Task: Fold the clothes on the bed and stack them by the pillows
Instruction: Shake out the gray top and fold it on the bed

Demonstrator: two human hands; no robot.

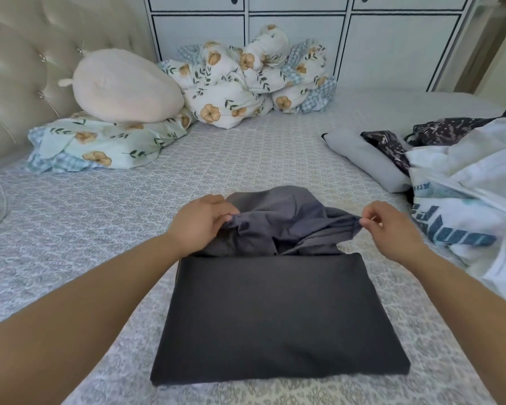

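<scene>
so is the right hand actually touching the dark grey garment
Touching. The head view shows the right hand pinching the bunched far edge of the dark grey garment between its fingertips, with the cloth pulled taut toward them.

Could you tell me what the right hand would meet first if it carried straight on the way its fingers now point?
Probably the left hand: the right hand pinches the grey garment with fingers aimed leftward along its raised fold. Depth is unclear.
</scene>
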